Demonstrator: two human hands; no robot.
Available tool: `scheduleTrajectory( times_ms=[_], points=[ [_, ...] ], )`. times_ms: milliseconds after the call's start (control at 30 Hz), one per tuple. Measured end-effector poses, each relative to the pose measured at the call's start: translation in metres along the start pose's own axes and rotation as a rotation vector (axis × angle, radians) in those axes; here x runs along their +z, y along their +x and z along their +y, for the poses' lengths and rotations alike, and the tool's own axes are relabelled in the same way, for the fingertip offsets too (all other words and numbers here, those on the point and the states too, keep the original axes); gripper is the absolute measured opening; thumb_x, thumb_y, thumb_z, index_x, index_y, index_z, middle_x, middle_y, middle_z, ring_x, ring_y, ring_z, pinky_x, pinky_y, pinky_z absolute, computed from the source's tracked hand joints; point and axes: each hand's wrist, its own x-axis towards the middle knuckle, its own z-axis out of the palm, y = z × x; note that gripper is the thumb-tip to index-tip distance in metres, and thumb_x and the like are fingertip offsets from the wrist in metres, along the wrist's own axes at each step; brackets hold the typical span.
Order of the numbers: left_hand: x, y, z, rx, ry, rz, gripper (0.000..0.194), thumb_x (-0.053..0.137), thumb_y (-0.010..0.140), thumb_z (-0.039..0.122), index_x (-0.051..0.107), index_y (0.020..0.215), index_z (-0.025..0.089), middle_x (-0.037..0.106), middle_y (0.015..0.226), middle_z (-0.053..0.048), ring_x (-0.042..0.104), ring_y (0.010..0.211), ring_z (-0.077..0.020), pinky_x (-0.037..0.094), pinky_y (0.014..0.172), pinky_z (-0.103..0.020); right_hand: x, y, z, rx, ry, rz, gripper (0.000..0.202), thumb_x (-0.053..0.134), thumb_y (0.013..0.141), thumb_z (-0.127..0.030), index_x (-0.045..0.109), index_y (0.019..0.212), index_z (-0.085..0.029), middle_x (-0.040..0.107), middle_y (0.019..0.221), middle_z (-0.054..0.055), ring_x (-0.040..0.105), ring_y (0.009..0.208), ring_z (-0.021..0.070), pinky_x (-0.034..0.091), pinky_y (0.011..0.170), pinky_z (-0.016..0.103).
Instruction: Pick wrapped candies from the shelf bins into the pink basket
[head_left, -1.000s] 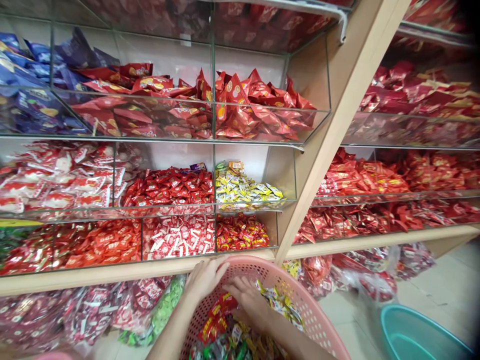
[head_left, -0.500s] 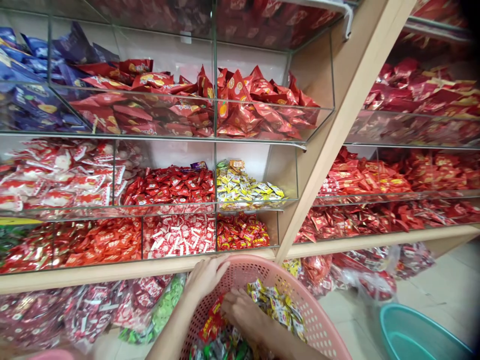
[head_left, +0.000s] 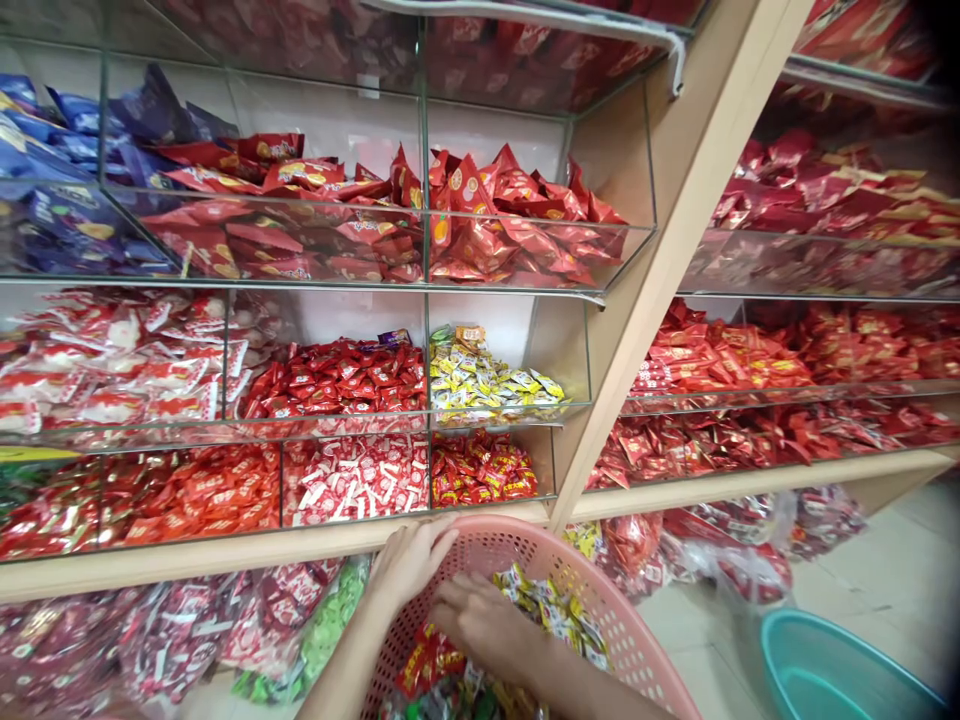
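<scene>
A pink perforated basket (head_left: 637, 640) stands at the bottom centre, against the shelf's front edge. Its contents are wrapped candies: yellow and white ones (head_left: 559, 610) at the right, red ones (head_left: 424, 660) at the left, green and dark ones near the bottom. My left hand (head_left: 412, 560) rests on the basket's rim at the upper left, fingers spread over it. Inside the basket, above the red candies, is my right hand (head_left: 476, 615), its fingers bent and slightly blurred; whether anything is in them is hidden.
Glass-fronted shelves (head_left: 450, 290) of red, blue, white and yellow wrapped candies rise ahead. A slanting wooden post (head_left: 652, 330) divides them. Bagged candies (head_left: 180, 630) lie under the bottom ledge. At the lower right a teal basin (head_left: 840, 670) sits on the tiled floor.
My right hand has shifted slightly left and up inside the basket, baring more of the red candies. My left hand stays on the rim. The view has tilted slightly.
</scene>
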Motion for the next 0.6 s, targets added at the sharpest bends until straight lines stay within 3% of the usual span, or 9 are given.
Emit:
scheduleTrajectory(
  times_ms=[167,300,433,600],
  points=[
    [-0.001,0.001,0.002,0.001,0.004,-0.011,0.049,0.02,0.085,0.054,0.049,0.12,0.037,0.064,0.113,0.0,0.059,0.103,-0.0208,0.043,0.088,-0.034,-0.046,0.003,0.039,0.203,0.193,0.24,0.019,0.04,0.089,-0.019,0.056,0.099,-0.021,0.06,0.094,0.003,0.052,0.088,0.0155,0.04,0.08,0.028],
    [-0.002,0.0,0.003,-0.003,0.01,-0.001,0.05,0.018,0.085,0.054,0.048,0.121,0.038,0.063,0.115,0.001,0.059,0.102,-0.0229,0.043,0.087,-0.037,-0.057,0.009,0.081,0.489,0.109,0.372,0.017,0.044,0.086,-0.021,0.056,0.099,-0.02,0.058,0.09,0.006,0.05,0.087,0.0195,0.041,0.076,0.031],
    [0.0,0.001,0.0,0.01,0.0,0.006,0.051,0.018,0.085,0.055,0.047,0.122,0.037,0.062,0.117,0.001,0.057,0.106,-0.0217,0.042,0.09,-0.037,-0.052,0.02,0.102,0.63,-0.04,0.293,0.022,0.053,0.081,-0.025,0.056,0.101,-0.019,0.054,0.097,0.009,0.047,0.091,0.0233,0.039,0.076,0.034],
    [0.001,0.001,-0.001,0.017,0.012,0.007,0.052,0.018,0.084,0.055,0.048,0.122,0.036,0.062,0.117,0.0,0.058,0.104,-0.0225,0.042,0.09,-0.038,-0.043,0.03,0.108,0.702,-0.115,0.181,0.014,0.053,0.081,-0.029,0.059,0.088,-0.019,0.051,0.099,0.012,0.045,0.093,0.0256,0.037,0.074,0.035]
  ],
)
